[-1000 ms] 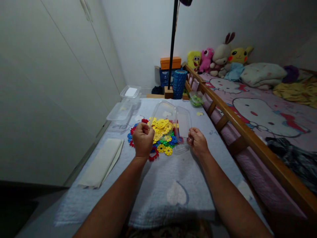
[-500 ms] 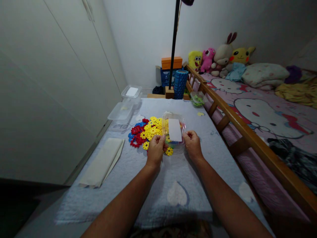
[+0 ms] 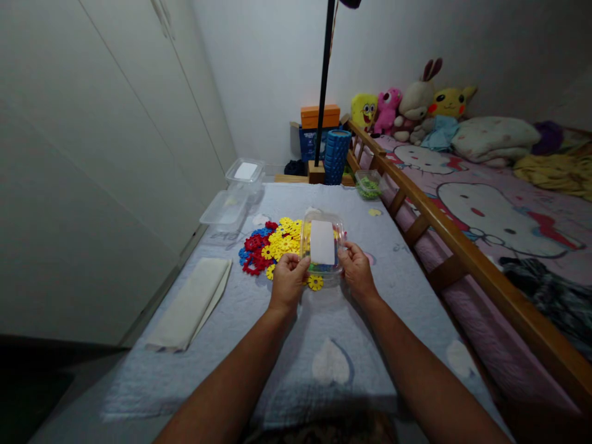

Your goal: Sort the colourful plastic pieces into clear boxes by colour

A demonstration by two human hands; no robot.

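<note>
Between my two hands is a clear plastic lid (image 3: 339,228) with a white label (image 3: 322,243) on it, tilted up toward me. My left hand (image 3: 288,277) pinches its near left corner, and my right hand (image 3: 357,267) grips the near right corner. Through the lid some coloured pieces show; whether a box lies under it I cannot tell. Just left of it spreads a pile of yellow flower-shaped plastic discs (image 3: 283,239), with red discs (image 3: 254,243) and blue ones at its left side. One yellow disc (image 3: 315,283) lies near my left fingers.
Clear plastic containers (image 3: 226,209) stand at the table's back left. A tub of green pieces (image 3: 369,186) sits at the back right, by the wooden bed rail (image 3: 430,243). Folded cream cloth (image 3: 192,302) lies at left. A black pole (image 3: 324,86) rises behind the table.
Both hands have shifted the lid slightly left. Their grip on its near corners stays, and the pile of discs looks unchanged.
</note>
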